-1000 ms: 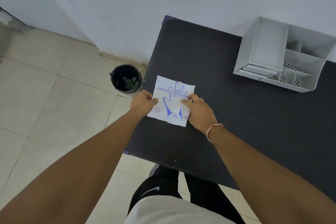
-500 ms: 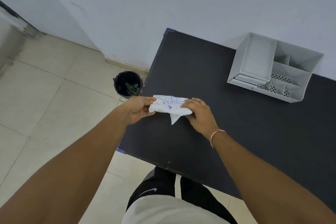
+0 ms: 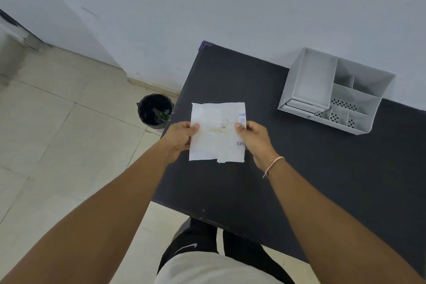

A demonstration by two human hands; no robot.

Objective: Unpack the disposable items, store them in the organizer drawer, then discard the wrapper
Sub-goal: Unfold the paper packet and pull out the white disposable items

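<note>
I hold a white paper glove packet [image 3: 216,131] up above the left part of the black table [image 3: 299,168], its plain back side toward me, with a little blue print along its right edge. My left hand [image 3: 181,137] pinches its left edge and my right hand [image 3: 254,138] pinches its right edge. The packet looks sealed, with a flap at its lower edge. The white desk organizer [image 3: 334,92] stands at the back right of the table, its small drawer [image 3: 299,107] at the front left corner looking shut.
A small black bin [image 3: 155,109] with some rubbish inside stands on the tiled floor just left of the table. A white wall runs behind the table. My legs are below the table's near edge.
The packet lay printed side up on the table; both hands lifted it and turned it over, so its blank back now faces me.
</note>
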